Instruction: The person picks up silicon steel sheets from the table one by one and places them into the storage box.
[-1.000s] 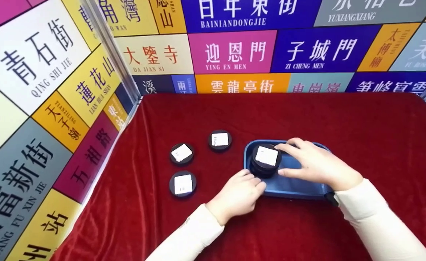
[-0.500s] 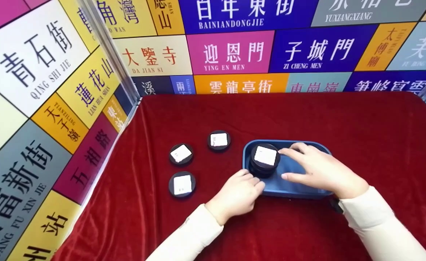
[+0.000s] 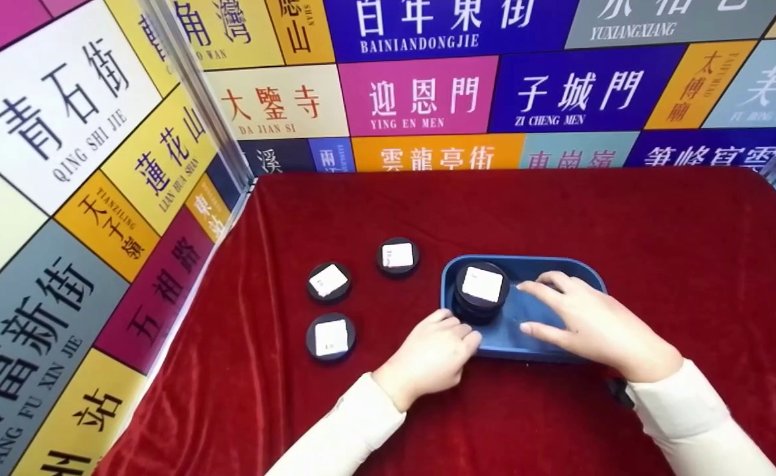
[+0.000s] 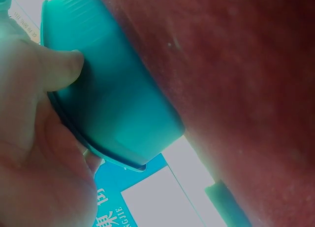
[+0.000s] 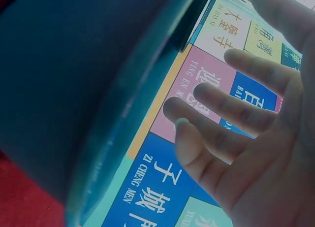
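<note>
At its near left corner, my left hand grips the rim of a blue rectangular container. In the left wrist view, the thumb presses the container's outer wall while the fingers reach over the rim. Inside, at the left end, stand stacked black round discs, the top one bearing a white label. My right hand hovers over the container's right half, empty, fingers spread and slightly bent, apart from the stack. The right wrist view shows the fingers loosely extended beside the container's rim.
Three similar black discs with white labels lie on the red cloth left of the container: a back one, a left one and a front one. Panels with colourful street names stand behind and at the left.
My right hand has drawn away from the disc stack, moving right and toward me. The left hand keeps its grip on the container; the discs have stayed in place.
</note>
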The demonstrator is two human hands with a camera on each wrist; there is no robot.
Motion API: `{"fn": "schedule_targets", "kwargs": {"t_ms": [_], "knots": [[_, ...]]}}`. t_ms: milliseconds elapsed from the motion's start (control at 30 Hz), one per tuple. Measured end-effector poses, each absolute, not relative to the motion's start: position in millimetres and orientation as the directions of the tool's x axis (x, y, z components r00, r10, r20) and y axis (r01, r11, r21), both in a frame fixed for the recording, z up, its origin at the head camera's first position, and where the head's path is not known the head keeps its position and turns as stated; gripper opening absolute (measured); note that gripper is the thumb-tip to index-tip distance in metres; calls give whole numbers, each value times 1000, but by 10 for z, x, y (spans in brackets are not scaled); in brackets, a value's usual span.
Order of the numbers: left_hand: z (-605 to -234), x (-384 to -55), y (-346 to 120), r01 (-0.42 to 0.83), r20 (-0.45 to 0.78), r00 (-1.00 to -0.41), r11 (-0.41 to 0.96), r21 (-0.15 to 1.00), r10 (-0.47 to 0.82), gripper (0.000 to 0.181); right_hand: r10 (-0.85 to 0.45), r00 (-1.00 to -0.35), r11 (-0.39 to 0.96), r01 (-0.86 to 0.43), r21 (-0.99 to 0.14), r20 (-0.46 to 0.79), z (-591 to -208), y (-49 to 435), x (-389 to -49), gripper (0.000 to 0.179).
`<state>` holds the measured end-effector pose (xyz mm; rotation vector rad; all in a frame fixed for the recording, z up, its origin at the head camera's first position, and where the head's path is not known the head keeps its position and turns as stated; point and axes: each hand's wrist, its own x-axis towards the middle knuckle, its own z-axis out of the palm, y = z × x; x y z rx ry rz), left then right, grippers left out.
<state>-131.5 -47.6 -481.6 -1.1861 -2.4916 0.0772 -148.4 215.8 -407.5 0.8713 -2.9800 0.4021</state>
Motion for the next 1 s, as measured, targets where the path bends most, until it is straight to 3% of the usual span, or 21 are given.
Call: {"fn": "schedule_targets", "kwargs": {"t_ms": [533,1000], "knots": [[-4816,-1323,-482,742,331,-555,634,-217,763,7,-524,-833,811,-551,-197,177,-4209,2347,-1253,48],[-4800,-1315,-476,740,319,-563,637,-217,762,5,-502,-847,822,-530,-210,174,-4285,2472,-1129,46]]}}
